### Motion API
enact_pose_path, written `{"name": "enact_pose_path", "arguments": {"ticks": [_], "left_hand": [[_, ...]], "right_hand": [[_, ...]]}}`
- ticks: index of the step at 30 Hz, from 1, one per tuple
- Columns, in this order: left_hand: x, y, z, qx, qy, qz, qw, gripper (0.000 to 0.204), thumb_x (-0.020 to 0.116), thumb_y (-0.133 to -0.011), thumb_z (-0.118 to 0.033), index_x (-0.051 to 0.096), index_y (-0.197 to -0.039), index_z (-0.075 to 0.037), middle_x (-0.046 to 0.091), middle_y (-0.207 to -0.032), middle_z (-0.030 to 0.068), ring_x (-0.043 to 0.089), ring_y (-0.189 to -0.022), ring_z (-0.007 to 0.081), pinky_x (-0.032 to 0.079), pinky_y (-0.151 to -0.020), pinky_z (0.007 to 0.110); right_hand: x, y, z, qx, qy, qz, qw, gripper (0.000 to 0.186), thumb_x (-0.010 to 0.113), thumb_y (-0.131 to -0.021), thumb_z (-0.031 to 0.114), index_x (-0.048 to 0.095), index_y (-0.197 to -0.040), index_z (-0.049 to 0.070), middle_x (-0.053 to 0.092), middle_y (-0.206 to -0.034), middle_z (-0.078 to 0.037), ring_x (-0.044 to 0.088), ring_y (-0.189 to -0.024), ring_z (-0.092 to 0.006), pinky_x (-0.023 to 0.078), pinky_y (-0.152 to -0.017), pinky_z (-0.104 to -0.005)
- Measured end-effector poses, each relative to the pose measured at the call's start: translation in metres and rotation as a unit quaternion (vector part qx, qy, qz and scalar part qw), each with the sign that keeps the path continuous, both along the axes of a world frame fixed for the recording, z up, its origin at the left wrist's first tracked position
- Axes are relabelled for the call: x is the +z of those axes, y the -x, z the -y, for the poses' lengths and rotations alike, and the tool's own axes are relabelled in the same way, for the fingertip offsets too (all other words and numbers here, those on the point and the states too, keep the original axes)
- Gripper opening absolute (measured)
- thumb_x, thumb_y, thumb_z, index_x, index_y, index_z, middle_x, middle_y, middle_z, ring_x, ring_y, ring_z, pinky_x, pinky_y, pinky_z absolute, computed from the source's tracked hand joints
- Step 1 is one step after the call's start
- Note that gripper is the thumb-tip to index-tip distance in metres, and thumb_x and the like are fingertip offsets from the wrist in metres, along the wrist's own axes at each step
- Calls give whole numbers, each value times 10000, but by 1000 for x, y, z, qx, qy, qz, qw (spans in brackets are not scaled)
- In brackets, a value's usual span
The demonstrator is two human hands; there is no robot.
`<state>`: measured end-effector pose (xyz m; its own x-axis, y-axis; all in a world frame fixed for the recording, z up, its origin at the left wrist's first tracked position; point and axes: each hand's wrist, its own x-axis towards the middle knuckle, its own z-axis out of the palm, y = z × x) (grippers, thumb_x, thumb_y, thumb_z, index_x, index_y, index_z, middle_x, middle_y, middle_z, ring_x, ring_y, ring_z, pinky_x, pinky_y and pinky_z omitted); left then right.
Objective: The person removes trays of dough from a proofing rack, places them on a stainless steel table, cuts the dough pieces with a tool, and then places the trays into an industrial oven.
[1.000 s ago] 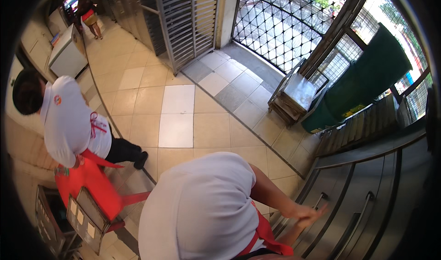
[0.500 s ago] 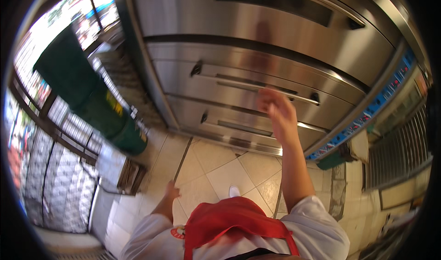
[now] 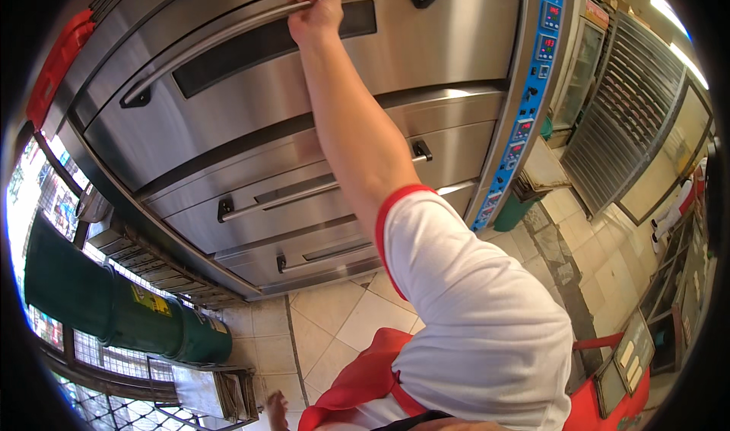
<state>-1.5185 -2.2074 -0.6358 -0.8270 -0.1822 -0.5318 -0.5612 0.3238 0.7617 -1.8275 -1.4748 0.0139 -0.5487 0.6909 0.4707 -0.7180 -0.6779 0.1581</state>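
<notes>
The long, round, brushed-metal bar handle (image 3: 228, 35) arcs across the top from 10 to 1 o'clock, fixed by black end brackets to the upper door of a broad stainless-steel deck oven (image 3: 449, 47). The right hand (image 3: 315, 12) is on it, just short of 12 o'clock, its fingers curled closed around the bar and 1 digit pointing up. Below the handle, a narrow dark rectangular window (image 3: 220, 69) sits in the same door, partly behind the wrist. 2 more doors with bar handles lie beneath, toward the centre, crossed by the bare right forearm.

The left hand (image 3: 277, 410) is low at 7 o'clock, small and well apart from the oven handles; I cannot tell whether it grips anything. It is near a stack of flat, worn metal trays (image 3: 201, 391), slightly nearer 8 o'clock.

A bright blue control strip (image 3: 508, 165) with red-lit displays edges the oven at 2 o'clock. Dark green plastic bins (image 3: 68, 286), stacked end to end, lean at 8 to 9 o'clock. A red cloth apron (image 3: 361, 378) shows at 6 o'clock.
</notes>
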Motion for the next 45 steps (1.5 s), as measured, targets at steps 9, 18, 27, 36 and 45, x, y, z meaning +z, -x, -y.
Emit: {"name": "enact_pose_path", "arguments": {"ticks": [9, 18, 27, 36, 45], "left_hand": [[-27, -81, -64, 59, 18, 204, 977, 364, 701, -961, -399, 720, -1055, -48, 678, -886, 54, 658, -803, 174, 528, -662, 363], [-38, -10, -81, -151, 137, 99, 974, 311, 706, -940, -339, 726, -1013, -38, 670, -816, 60, 651, -761, 181, 524, -656, 368], [-30, 59, -121, -103, 97, -79, 987, 523, 729, -928, -332, 666, -1308, 21, 750, -1133, 191, 709, -1068, 295, 556, -925, 416], [-46, 1, -143, -113, 89, 42, 989, 596, 738, -896, -448, 695, -1293, -6, 740, -1200, 227, 715, -1115, 335, 561, -963, 422], [-157, -51, -84, -217, 123, 85, 965, 558, 612, -921, -506, 771, -1147, -22, 727, -1214, 227, 679, -1137, 393, 519, -988, 475]], "right_hand": [[-155, -138, 71, 74, -175, -151, 970, 482, 437, -1081, 278, 289, -632, 185, 274, -503, 22, 276, -453, -124, 380, -559, -324], [-237, -147, 86, 68, -173, -85, 979, 460, 345, -1103, 274, 342, -653, 179, 285, -487, 35, 297, -440, -132, 418, -565, -338], [-141, -126, 99, 3, -177, -74, 981, 490, 412, -1108, 293, 339, -637, 177, 263, -492, 38, 274, -426, -116, 378, -522, -313], [-61, -69, -4, -24, -218, -41, 975, 471, 384, -1095, 219, 338, -629, 173, 300, -554, -11, 391, -558, -188, 517, -878, -451], [15, 20, -208, -52, -371, 49, 926, 457, 438, -1104, 254, 630, -1164, -157, 695, -1069, -245, 640, -1174, -393, 454, -1146, -532]]}}
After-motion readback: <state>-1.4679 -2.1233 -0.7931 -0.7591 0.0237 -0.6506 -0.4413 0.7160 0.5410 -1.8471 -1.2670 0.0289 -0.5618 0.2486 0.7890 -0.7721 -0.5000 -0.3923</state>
